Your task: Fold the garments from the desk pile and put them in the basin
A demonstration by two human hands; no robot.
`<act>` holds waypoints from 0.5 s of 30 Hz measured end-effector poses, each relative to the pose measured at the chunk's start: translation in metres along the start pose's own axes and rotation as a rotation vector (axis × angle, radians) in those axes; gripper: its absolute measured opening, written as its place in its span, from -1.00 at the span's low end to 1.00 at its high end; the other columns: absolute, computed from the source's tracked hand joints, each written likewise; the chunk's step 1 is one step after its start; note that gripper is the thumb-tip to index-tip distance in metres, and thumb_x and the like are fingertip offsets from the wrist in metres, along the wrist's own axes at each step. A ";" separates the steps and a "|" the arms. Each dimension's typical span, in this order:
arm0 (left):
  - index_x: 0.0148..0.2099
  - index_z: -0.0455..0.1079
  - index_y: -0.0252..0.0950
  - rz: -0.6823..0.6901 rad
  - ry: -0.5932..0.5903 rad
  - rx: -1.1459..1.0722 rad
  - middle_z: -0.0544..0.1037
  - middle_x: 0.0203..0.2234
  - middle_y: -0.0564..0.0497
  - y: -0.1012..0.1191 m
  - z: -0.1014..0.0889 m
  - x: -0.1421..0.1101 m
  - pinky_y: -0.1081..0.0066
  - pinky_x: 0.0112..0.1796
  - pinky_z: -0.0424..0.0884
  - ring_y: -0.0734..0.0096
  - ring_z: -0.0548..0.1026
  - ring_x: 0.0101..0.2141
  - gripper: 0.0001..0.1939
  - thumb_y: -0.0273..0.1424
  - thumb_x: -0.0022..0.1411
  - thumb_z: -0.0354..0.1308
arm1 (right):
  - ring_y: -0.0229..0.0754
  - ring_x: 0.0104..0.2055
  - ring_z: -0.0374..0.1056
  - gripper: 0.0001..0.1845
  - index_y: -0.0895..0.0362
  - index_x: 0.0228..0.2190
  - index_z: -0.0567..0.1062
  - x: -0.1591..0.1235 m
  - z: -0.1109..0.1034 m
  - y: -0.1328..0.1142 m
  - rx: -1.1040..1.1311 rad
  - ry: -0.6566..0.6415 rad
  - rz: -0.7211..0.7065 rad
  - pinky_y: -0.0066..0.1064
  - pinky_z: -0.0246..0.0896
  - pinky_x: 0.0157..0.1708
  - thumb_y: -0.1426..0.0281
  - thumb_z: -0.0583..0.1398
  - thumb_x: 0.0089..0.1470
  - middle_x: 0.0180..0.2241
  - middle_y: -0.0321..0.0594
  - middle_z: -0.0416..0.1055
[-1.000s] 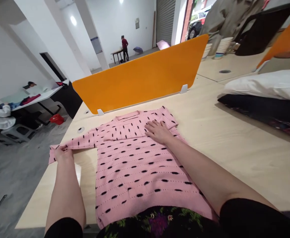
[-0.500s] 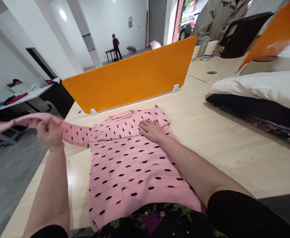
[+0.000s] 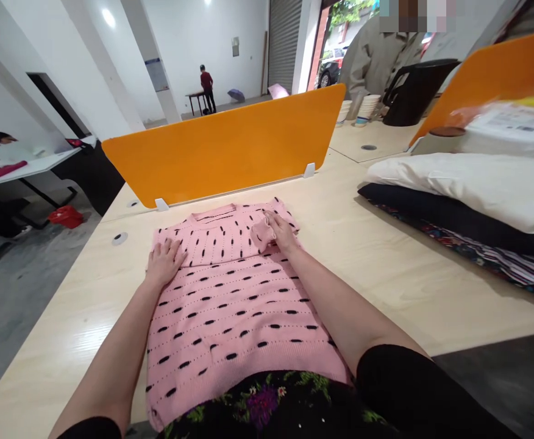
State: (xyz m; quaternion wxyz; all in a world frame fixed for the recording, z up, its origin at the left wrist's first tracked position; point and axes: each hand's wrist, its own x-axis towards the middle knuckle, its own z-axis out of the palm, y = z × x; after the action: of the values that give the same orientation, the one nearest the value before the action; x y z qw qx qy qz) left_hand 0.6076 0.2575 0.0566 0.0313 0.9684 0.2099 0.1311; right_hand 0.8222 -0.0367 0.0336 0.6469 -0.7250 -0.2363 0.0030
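A pink sweater [image 3: 230, 305] with black dashes is laid out on the pale wood table [image 3: 386, 274], a sleeve [image 3: 216, 244] folded across its chest. Its left edge is covered by the left hand [image 3: 163, 262], palm down, fingers kinda spread, while a bunched cuff [image 3: 258, 235] is pinched by the right hand [image 3: 283, 233]. Some folded cloth [image 3: 468, 183] is piled off to the right.

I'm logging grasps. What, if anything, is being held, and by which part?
The right hand seems to hold the pink sweater by the cuff of a sleeve; the left hand lies spread on the sweater, gripping nothing.
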 end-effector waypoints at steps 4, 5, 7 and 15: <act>0.38 0.01 -0.20 -0.075 -0.098 0.228 0.09 0.33 -0.09 0.004 0.006 -0.003 -0.16 0.16 0.06 -0.14 0.05 0.26 -0.36 -0.07 0.36 -0.28 | 0.00 0.17 0.25 -0.37 0.09 0.00 0.48 0.001 -0.010 -0.009 -0.047 -0.089 0.088 -0.14 0.09 0.19 -0.05 0.16 0.01 0.03 -0.14 0.43; 0.38 0.00 -0.18 -0.074 -0.098 0.242 0.09 0.33 -0.08 0.006 0.006 -0.004 -0.15 0.15 0.06 -0.12 0.05 0.26 -0.36 -0.06 0.36 -0.30 | 0.00 0.14 0.27 -0.38 0.07 0.01 0.48 0.001 -0.011 -0.012 -0.103 -0.127 0.105 -0.14 0.11 0.17 0.03 0.23 -0.03 0.01 -0.14 0.44; 0.38 0.00 -0.16 -0.075 -0.101 0.243 0.09 0.33 -0.07 0.009 0.006 -0.005 -0.14 0.15 0.07 -0.10 0.05 0.26 -0.35 -0.04 0.36 -0.33 | 0.01 0.00 0.37 -0.43 0.10 -0.02 0.50 0.001 -0.012 -0.015 -0.248 -0.167 0.128 -0.16 0.21 0.07 0.19 0.30 -0.11 -0.12 -0.13 0.50; 0.35 0.06 -0.14 -0.106 -0.040 0.259 0.15 0.30 -0.15 0.012 0.008 -0.010 -0.11 0.11 0.13 -0.13 0.10 0.23 -0.37 -0.02 0.35 -0.31 | -0.06 -0.28 0.40 -0.47 0.19 -0.01 0.45 0.006 -0.021 -0.020 -0.578 0.051 0.080 -0.24 0.32 -0.19 0.44 0.12 -0.08 -0.32 -0.17 0.49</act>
State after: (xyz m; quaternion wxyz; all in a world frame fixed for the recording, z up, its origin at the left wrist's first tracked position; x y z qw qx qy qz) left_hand 0.6053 0.2422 0.0480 -0.0830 0.9543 0.2754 0.0815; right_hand 0.8274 -0.0535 0.0579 0.4185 -0.8880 -0.1820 -0.0572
